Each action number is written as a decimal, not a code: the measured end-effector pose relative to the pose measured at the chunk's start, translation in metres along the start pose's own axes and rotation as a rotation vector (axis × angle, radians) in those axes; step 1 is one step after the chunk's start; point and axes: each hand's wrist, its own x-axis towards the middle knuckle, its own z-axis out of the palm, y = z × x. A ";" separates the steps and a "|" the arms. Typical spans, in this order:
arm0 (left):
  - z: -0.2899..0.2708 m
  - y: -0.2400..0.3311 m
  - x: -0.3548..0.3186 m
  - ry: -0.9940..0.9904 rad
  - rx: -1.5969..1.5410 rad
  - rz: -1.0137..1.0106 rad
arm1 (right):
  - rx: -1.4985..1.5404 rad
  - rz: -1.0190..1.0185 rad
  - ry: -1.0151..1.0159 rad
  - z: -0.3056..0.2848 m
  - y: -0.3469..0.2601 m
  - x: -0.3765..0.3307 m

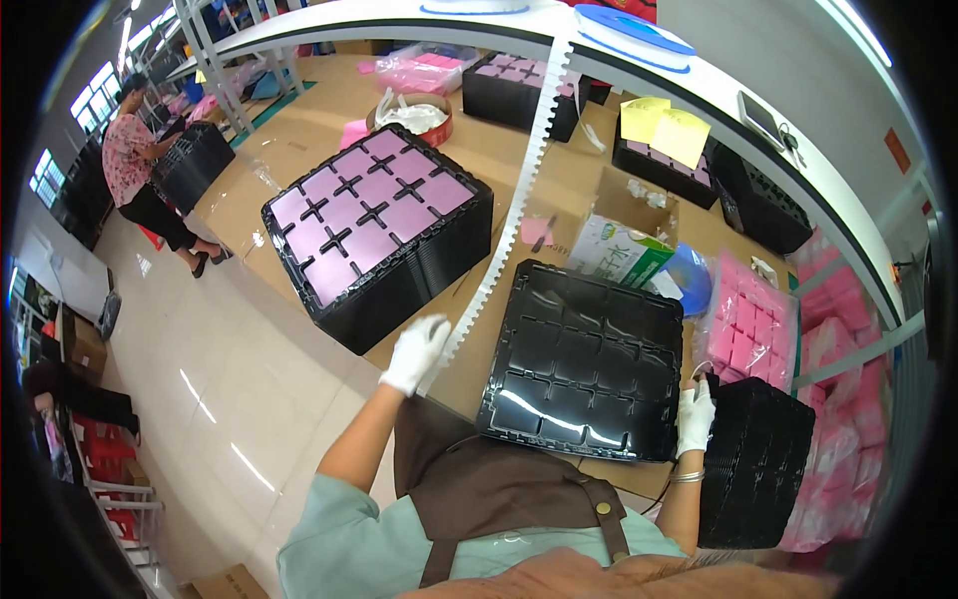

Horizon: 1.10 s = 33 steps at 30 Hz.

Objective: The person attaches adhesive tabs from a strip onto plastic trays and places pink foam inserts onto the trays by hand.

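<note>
A long white strip with a toothed edge [514, 215] runs down from the shelf above to my left hand [417, 354]. That hand wears a white glove, and its closed fingers are at the strip's lower part. My right hand [696, 414], gloved too, is between a black moulded tray [589, 364] and a stack of black trays [755, 464]. Its fingers are drawn together; what they hold, if anything, is too small to make out. The black tray lies in front of me, its cross-shaped ridges dividing it into compartments. To the left stands a tray stack with pink-purple pieces [374, 215] in its top.
Spools [634, 35] rest on the white shelf. Behind the tray are an open carton [624, 235] and a blue round object [689, 280]. Bagged pink pieces [748, 329] lie at right. A tape ring [414, 120] sits farther back. A person [140, 165] stands at far left.
</note>
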 end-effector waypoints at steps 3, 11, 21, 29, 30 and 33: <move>0.032 -0.023 0.059 -0.118 0.132 -0.094 | 0.147 -0.364 0.107 0.016 -0.018 -0.017; 0.094 0.005 0.112 -0.082 0.401 -0.021 | 0.405 -0.476 -0.588 0.082 -0.109 -0.045; -0.024 0.121 0.078 -0.140 -1.129 -0.135 | 0.817 -0.216 -1.104 0.156 -0.189 -0.078; -0.032 0.123 0.074 -0.099 -1.565 -0.316 | 1.041 0.142 -1.133 0.190 -0.186 -0.114; -0.036 0.115 0.070 -0.313 -1.623 -0.217 | 1.060 0.077 -1.092 0.186 -0.184 -0.114; -0.004 0.074 0.042 -0.474 -1.359 -0.413 | 0.996 -0.017 -1.061 0.173 -0.183 -0.103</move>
